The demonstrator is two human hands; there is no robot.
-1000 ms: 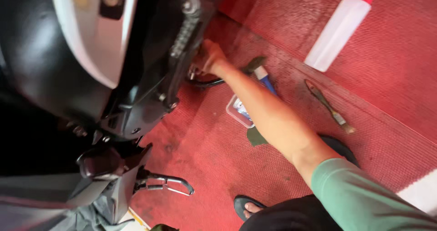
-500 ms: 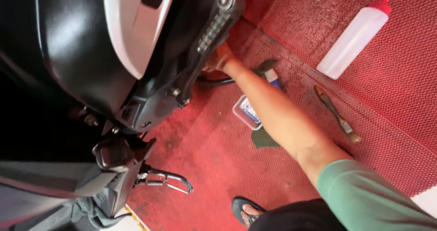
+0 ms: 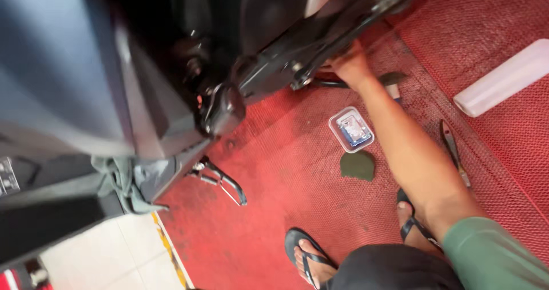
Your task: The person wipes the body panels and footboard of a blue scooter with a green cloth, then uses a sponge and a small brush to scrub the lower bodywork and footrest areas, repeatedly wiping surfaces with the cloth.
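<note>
Grip unclear: the right hand (image 3: 350,66) reaches under the scooter's black underside (image 3: 320,50), fingers hidden against it. Just below the forearm sit a small clear plastic box (image 3: 351,130) and pliers (image 3: 453,150) on the red mat (image 3: 274,210).

Head camera looks steeply down, close over the scooter's (image 3: 171,78) underside.

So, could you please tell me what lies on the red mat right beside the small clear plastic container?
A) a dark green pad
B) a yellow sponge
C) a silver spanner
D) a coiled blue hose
A: a dark green pad lies on the red mat just below the small clear plastic container, near the person's outstretched forearm; nothing yellow, coiled or silver is next to it.
</note>
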